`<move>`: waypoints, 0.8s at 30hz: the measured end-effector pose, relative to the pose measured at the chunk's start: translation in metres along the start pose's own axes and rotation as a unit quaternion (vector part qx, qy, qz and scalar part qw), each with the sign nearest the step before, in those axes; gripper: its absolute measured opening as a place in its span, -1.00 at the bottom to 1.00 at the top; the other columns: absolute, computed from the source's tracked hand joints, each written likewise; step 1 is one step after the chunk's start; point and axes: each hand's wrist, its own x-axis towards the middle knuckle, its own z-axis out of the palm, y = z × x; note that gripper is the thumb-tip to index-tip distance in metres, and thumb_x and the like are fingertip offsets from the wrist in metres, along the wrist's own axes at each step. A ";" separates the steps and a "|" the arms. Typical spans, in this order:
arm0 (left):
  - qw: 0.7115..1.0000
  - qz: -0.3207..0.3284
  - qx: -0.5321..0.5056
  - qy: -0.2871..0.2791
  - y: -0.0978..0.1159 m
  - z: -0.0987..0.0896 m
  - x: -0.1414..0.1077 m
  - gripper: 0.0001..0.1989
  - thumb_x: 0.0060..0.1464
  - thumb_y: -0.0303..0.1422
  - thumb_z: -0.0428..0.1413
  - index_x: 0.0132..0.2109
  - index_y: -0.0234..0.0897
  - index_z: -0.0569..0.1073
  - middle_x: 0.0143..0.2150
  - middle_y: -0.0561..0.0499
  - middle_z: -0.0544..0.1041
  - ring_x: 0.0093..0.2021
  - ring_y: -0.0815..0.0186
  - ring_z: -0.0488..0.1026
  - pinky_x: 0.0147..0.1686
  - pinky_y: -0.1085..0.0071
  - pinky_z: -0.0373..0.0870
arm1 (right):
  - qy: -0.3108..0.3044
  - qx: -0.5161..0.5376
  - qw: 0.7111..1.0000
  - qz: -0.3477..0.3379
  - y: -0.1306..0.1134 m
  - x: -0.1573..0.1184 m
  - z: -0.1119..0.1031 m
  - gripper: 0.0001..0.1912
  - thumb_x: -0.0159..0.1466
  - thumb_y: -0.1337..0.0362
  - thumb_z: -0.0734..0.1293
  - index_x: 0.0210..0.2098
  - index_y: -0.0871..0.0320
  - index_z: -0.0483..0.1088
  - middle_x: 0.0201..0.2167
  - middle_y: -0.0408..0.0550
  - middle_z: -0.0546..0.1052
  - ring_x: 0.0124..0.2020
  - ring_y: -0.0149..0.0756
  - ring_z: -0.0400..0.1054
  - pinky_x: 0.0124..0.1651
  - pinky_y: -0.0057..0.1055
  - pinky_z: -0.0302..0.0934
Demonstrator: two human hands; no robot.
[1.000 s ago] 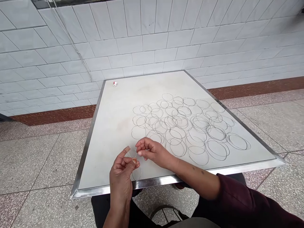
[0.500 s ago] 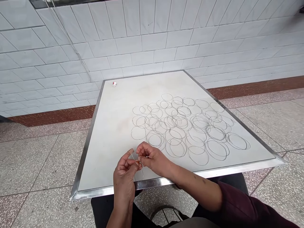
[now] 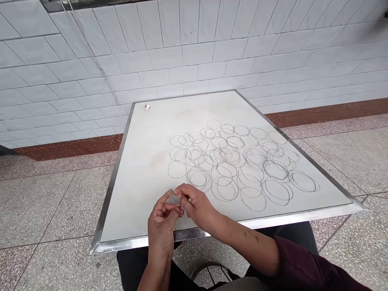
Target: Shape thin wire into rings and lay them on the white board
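Both my hands meet over the near edge of a white table, working one thin wire. My left hand [image 3: 163, 220] pinches the wire [image 3: 184, 223] between thumb and fingers, with its index finger raised. Part of the wire curves down below the fingers in a loop. My right hand [image 3: 195, 204] grips a piece of it just above and to the right, thumb against index finger. The wire's ends are too fine to make out. Beyond my hands, many thin wire rings [image 3: 224, 169] lie flat and overlap on the tabletop.
The table [image 3: 145, 161] has a shiny metal rim [image 3: 127, 243]. A small red and white object [image 3: 147, 107] sits at its far left corner. Behind stands a white tiled wall [image 3: 194, 52] with a hanging cord [image 3: 97, 62]. A round metal frame [image 3: 212, 271] shows below the table.
My right hand has drawn slightly up and right from the left thumb, with the wire in its fingers. The left hand has shifted a little right. The rings lie as before.
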 end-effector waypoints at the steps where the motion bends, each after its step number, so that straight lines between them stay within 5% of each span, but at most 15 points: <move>1: 1.000 -0.002 -0.005 0.004 0.000 0.000 0.000 -0.47 -0.15 -0.40 0.34 0.05 -0.28 0.54 -0.51 0.17 0.46 -0.44 0.39 0.44 -0.21 0.36 0.45 | -0.006 0.011 1.000 0.006 0.000 0.000 0.000 -0.84 0.32 0.36 0.17 -0.17 0.07 0.34 -0.30 -0.19 0.36 -0.54 -0.50 0.26 -0.50 -0.50 0.22; 8: 0.999 -0.019 -0.039 -0.020 0.003 0.002 0.000 -0.54 -0.18 -0.40 0.35 -0.05 -0.32 0.58 -0.50 0.11 0.52 -0.47 0.35 0.48 -0.26 0.31 0.48 | -0.014 0.058 0.998 0.018 0.001 0.001 -0.001 -0.85 0.35 0.29 0.21 -0.15 0.08 0.38 -0.30 -0.15 0.42 -0.51 -0.47 0.30 -0.48 -0.48 0.25; 13: 1.000 0.018 0.014 -0.005 0.000 -0.001 0.004 -0.45 -0.13 -0.33 0.36 0.07 -0.29 0.52 -0.44 0.07 0.57 -0.37 0.31 0.52 -0.14 0.25 0.49 | -0.040 0.056 0.997 0.024 0.001 0.004 -0.004 -0.84 0.38 0.26 0.21 -0.12 0.09 0.40 -0.43 -0.19 0.43 -0.48 -0.42 0.32 -0.35 -0.42 0.30; 18: 0.999 0.031 0.030 0.026 -0.002 -0.007 0.005 -0.40 -0.11 -0.26 0.36 0.11 -0.29 0.48 -0.38 0.07 0.57 -0.32 0.31 0.51 -0.13 0.26 0.49 | -0.032 0.026 0.999 0.031 0.001 0.005 -0.007 -0.81 0.40 0.17 0.21 -0.09 0.08 0.38 -0.33 -0.15 0.47 -0.46 -0.42 0.33 -0.32 -0.39 0.31; 24: 0.992 0.067 0.095 0.047 0.009 -0.021 0.035 -0.42 -0.09 -0.25 0.32 0.11 -0.29 0.47 -0.33 0.01 0.58 -0.21 0.25 0.51 -0.13 0.28 0.44 | -0.048 -0.011 0.998 0.042 0.013 -0.001 -0.006 -0.82 0.37 0.24 0.21 -0.08 0.08 0.38 -0.30 -0.11 0.49 -0.34 -0.34 0.36 -0.31 -0.40 0.29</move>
